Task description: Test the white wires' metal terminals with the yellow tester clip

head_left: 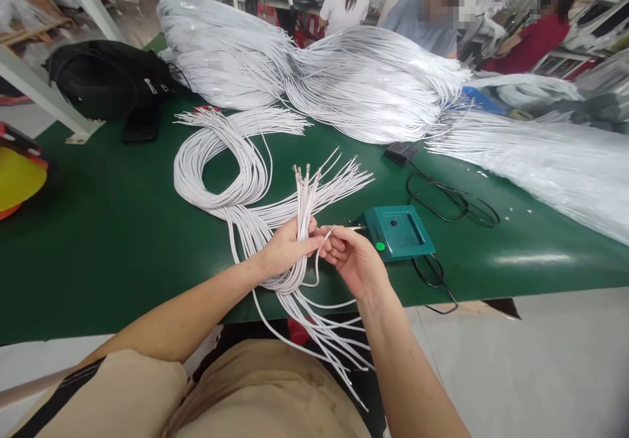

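My left hand (285, 249) is closed around a bundle of white cables (303, 205), whose stripped ends stick up above the fingers. Between the thumb and fingers of my right hand (356, 258) is the tip of a single white cable (327, 235), bent up from below. Both hands almost touch in front of my body. More lengths of the white cables hang over the table's front edge beneath my wrists. Just right of my right hand sits a teal box-shaped device (400, 233) with a green dot and a metal tip pointing toward my fingers.
Coiled white cables (191, 174) lie on the green table (147, 254) behind my left hand. Large piles of white cables (363, 87) line the back. A black pedal-like box (400, 153) trails a cord. A black bag (105, 77) and phone (141, 125) sit left. Several people work beyond.
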A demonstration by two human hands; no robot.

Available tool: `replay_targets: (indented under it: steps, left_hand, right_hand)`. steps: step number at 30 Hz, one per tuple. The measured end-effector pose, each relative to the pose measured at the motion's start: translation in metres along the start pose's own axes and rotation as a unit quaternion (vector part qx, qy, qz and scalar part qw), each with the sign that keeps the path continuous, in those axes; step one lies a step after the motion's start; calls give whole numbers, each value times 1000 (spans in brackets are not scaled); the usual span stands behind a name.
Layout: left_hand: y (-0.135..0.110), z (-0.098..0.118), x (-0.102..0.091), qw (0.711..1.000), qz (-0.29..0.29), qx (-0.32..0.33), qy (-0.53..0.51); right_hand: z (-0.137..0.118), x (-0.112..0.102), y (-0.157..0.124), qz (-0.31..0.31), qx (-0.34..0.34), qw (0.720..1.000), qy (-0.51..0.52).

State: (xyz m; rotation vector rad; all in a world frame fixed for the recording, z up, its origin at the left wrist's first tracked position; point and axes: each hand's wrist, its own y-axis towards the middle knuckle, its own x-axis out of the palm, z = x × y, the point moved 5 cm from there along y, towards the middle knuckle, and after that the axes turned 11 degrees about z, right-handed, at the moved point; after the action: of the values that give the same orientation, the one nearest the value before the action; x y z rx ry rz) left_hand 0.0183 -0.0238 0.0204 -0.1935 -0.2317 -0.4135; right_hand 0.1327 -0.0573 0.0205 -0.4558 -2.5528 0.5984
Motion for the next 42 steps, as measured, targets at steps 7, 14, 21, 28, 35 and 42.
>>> replay_targets:
  steps: [7,14,21,28,35,42]
  left_hand:
    - [-3,2,3,1000,-22,-6,3]
    - [-1,0,-2,1000,-14,3,28]
    - [-1,-1,-3,1000,-6,-6,6]
    - [-1,-3,-4,1000,-20,-4,-9]
    - [3,-12,-5,993,-62,-69,-76]
    - [9,-15,-12,997,-10,-69,-40]
  right_hand:
    - [-12,11,3,-62,-23,996,-58]
    - [1,1,0,-81,32,996,10]
    - [-1,-1,-8,-24,-25,999,22]
    - [-16,-4,-14,79,-223,950,-201]
    - [-22,10,-31,97,-535,619,-567]
    - [-39,2,-16,33,-537,489,-686]
